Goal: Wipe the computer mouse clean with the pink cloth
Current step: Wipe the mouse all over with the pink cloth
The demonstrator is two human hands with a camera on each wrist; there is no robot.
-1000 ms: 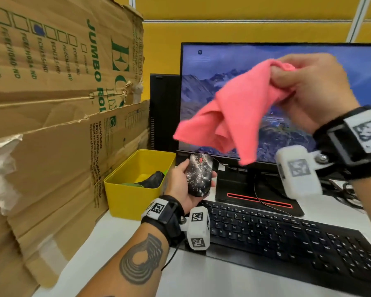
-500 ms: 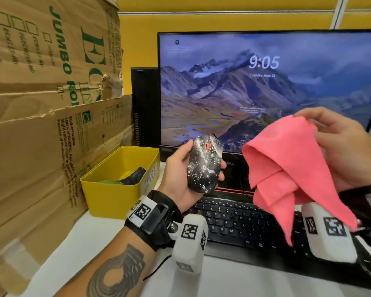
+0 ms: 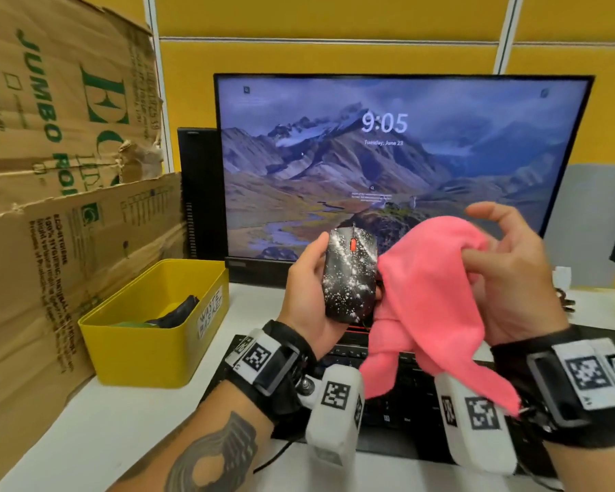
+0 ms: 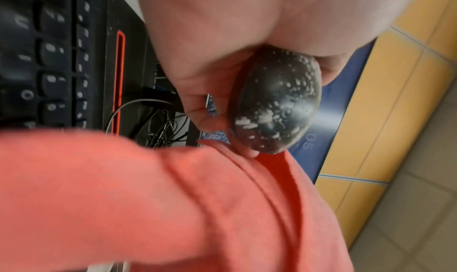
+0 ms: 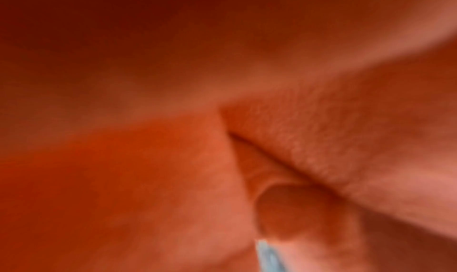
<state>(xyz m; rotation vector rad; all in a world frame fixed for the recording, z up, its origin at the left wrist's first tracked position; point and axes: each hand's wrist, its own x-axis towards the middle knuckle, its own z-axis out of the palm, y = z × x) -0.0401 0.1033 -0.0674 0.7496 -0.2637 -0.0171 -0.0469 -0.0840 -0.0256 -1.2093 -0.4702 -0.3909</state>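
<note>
A black computer mouse (image 3: 348,275) speckled with white grime, with a red scroll wheel, is held up in front of the monitor by my left hand (image 3: 309,278), thumb on its left side and fingers round the right. The left wrist view shows the mouse (image 4: 274,102) from behind. My right hand (image 3: 505,275) holds the pink cloth (image 3: 430,296) draped over its fingers, and the cloth's left edge touches the mouse's right side. Pink cloth (image 4: 148,207) fills the lower left wrist view, and pink cloth (image 5: 148,178) covers the whole right wrist view.
A black keyboard (image 3: 398,395) lies under both hands. A monitor (image 3: 387,165) stands behind. A yellow waste bin (image 3: 150,335) sits at the left beside stacked cardboard boxes (image 3: 61,172). Loose cables (image 4: 158,123) lie behind the keyboard.
My right hand has brought the cloth down from in front of the screen and leftward until it meets the mouse. My left hand has raised the mouse slightly.
</note>
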